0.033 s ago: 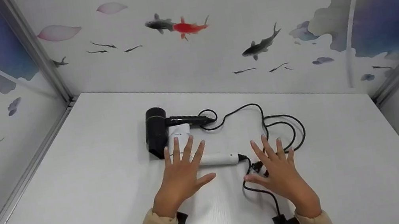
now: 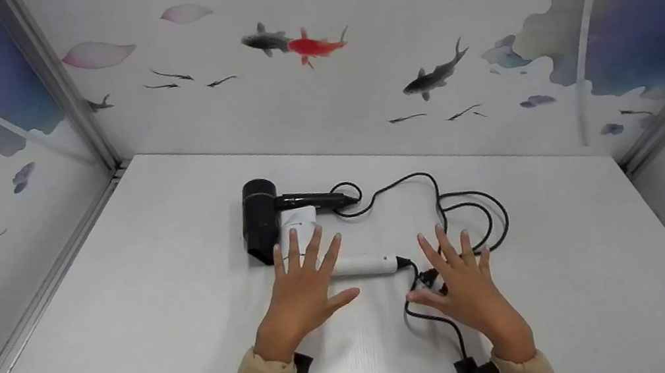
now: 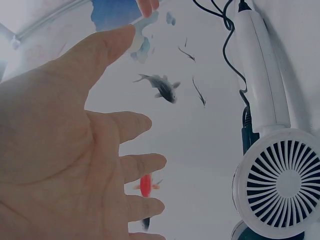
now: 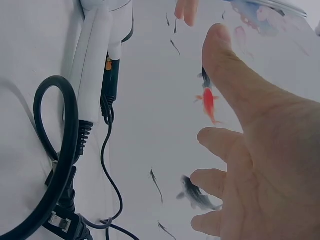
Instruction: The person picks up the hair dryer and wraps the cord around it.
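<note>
My left hand (image 2: 300,298) is held over the white hair dryer (image 2: 364,265), fingers spread, with nothing in its grasp; it hides part of the dryer. In the left wrist view, the dryer's round slotted vent (image 3: 289,184) shows to the right of the spread fingers. A black hair dryer (image 2: 261,221) lies just behind the white one, its handle pointing right. My right hand (image 2: 473,297), also spread and holding nothing, hovers beside the white dryer's black cord (image 2: 437,319). A black plug (image 4: 62,222) shows at lower left in the right wrist view.
The black dryer's cord (image 2: 436,187) loops across the right middle of the white table (image 2: 143,296). Behind stands a wall panel (image 2: 495,120) printed with fish, and side panels flank the table. Black wrist-worn pieces (image 2: 303,369) sit at both sleeves.
</note>
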Demonstrator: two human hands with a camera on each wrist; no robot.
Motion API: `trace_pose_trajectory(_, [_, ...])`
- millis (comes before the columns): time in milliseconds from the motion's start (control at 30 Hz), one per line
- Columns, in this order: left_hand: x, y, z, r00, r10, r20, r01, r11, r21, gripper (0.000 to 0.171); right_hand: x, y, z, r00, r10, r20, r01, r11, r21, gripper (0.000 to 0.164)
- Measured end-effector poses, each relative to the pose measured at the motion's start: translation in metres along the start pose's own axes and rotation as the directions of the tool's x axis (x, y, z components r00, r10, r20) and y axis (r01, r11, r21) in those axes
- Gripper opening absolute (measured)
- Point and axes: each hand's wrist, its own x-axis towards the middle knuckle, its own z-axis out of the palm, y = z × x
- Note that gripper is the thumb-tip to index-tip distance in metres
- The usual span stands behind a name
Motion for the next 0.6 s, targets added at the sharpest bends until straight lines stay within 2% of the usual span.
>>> trace_pose_trajectory(400, [0.0010,-0.0016,-0.0029,0.999,-0.020,0.025,0.021,0.999,-0.030,0.079,-0.0015,-0.0012,-0.0056,1.000,0.015,-0.015,-0.015,1.000,-0.014,0.092])
trace_pose_trajectory(600, [0.0005,-0.0026,-0.0067,1.000,-0.021,-0.004,0.021,0.999,-0.030,0.080,-0.0013,-0.0014,-0.0081,1.000,0.018,-0.003,-0.018,1.000,0.011,0.092])
